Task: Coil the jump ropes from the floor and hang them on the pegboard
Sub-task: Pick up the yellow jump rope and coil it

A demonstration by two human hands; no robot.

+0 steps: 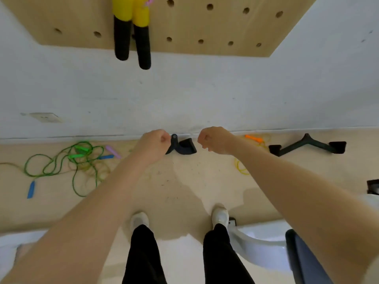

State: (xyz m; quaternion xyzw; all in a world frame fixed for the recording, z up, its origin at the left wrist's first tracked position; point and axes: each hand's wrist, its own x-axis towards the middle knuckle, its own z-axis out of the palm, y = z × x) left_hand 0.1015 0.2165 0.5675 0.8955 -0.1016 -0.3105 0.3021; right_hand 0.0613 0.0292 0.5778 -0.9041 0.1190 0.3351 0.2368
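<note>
Both arms reach forward at waist height. My left hand (154, 143) and my right hand (214, 140) are curled into fists, a small gap apart, with nothing visible in either. On the floor at the left lies a tangle of jump ropes: a green rope (61, 165) with green handles, a rope with blue handles (31, 189) and a pink handle (113, 152). An orange-handled rope (253, 138) with yellow cord lies by the wall at the right. The wooden pegboard (184, 23) hangs on the wall above, carrying a rope with yellow and black handles (131, 31).
A black V-shaped cable handle (181, 147) lies on the floor below my hands, another (307, 145) further right. A wall socket (46, 117) sits low on the left. A white chair base (260, 240) stands at my right foot.
</note>
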